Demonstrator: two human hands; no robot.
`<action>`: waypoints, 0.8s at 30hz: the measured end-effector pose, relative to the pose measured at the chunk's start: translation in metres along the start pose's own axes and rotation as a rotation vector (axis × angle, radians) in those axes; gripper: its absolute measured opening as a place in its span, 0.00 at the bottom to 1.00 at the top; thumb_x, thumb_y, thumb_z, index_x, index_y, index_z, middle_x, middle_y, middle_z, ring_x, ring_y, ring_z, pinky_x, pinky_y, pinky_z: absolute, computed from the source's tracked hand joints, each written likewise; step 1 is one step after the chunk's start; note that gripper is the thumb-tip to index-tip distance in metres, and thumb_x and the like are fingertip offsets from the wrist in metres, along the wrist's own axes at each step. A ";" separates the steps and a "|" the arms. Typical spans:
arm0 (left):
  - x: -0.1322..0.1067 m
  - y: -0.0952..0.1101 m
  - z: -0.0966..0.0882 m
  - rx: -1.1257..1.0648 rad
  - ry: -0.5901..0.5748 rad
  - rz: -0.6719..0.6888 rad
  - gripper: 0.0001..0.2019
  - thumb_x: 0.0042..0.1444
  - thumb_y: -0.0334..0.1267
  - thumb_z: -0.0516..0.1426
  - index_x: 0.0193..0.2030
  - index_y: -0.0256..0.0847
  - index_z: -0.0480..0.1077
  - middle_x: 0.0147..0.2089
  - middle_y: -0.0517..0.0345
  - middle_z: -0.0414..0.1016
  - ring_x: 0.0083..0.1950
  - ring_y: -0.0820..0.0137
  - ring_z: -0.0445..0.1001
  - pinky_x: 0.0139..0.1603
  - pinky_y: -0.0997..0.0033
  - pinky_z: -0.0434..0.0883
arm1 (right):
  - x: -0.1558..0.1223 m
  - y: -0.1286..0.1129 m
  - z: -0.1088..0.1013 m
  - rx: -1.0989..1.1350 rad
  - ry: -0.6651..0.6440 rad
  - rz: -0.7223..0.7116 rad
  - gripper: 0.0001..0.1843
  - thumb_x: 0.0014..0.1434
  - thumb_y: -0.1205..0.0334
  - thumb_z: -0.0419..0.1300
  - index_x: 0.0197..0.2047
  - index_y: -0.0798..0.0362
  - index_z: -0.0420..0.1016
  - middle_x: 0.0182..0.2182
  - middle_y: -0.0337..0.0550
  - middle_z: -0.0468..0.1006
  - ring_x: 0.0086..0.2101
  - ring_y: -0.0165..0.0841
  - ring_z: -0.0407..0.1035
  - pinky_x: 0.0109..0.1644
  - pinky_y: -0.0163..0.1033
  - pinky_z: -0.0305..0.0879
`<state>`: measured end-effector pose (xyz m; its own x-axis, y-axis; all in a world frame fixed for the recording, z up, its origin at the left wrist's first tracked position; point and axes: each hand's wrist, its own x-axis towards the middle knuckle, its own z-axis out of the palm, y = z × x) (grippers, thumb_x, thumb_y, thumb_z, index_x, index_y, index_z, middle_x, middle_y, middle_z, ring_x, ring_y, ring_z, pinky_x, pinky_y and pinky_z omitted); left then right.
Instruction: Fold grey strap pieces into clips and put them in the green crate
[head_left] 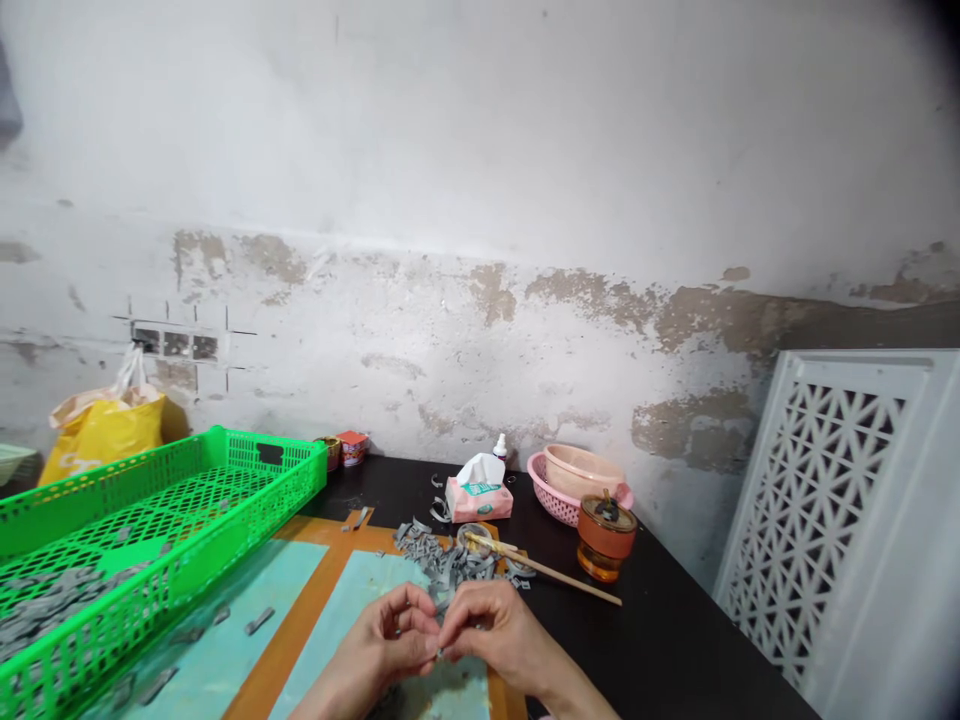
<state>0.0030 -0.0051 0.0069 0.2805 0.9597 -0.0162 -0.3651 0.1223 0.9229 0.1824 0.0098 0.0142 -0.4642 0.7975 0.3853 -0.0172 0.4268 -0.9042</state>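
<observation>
My left hand point(401, 640) and my right hand point(484, 625) meet low in the middle of the head view, fingertips pinched together. Between them shows a tiny bit of a small grey piece point(439, 653); the fingers hide most of it. Just beyond my hands lies a heap of grey strip-like pieces point(450, 560) on the taped turquoise sheet point(375, 580). A few loose grey pieces point(259, 621) lie on the sheet to the left. Many similar pieces point(67, 600) fill part of the green plastic crate point(300, 490).
Behind the heap stand a tissue box point(480, 503) and a small white-capped bottle point(500, 447). A wooden stick point(562, 577) lies right of the heap, near an amber jar point(606, 540) and pink baskets point(559, 500). A yellow bag point(105, 430) hangs by the wall.
</observation>
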 end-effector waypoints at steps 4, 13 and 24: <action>0.000 0.007 -0.004 -0.024 0.101 0.060 0.15 0.34 0.36 0.73 0.27 0.40 0.74 0.24 0.64 0.74 0.23 0.77 0.69 0.26 0.79 0.66 | 0.001 -0.006 0.000 0.006 0.054 -0.094 0.04 0.49 0.61 0.69 0.27 0.52 0.81 0.28 0.39 0.74 0.31 0.30 0.68 0.36 0.34 0.62; 0.003 0.005 -0.004 -0.117 0.124 0.100 0.25 0.33 0.40 0.74 0.42 0.39 0.80 0.40 0.49 0.82 0.41 0.62 0.77 0.45 0.68 0.70 | 0.006 -0.002 0.010 0.361 0.177 0.015 0.12 0.47 0.57 0.71 0.28 0.55 0.74 0.23 0.38 0.74 0.25 0.31 0.72 0.32 0.36 0.66; -0.001 0.006 0.001 -0.033 0.027 0.140 0.14 0.41 0.43 0.70 0.34 0.40 0.79 0.32 0.55 0.82 0.35 0.67 0.76 0.41 0.70 0.70 | 0.006 0.005 0.012 0.283 0.153 0.086 0.19 0.40 0.56 0.75 0.34 0.54 0.77 0.25 0.34 0.72 0.26 0.25 0.65 0.32 0.30 0.61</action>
<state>0.0012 -0.0053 0.0127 0.2012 0.9743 0.1012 -0.4279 -0.0056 0.9038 0.1687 0.0118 0.0096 -0.3361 0.8895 0.3096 -0.2392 0.2373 -0.9415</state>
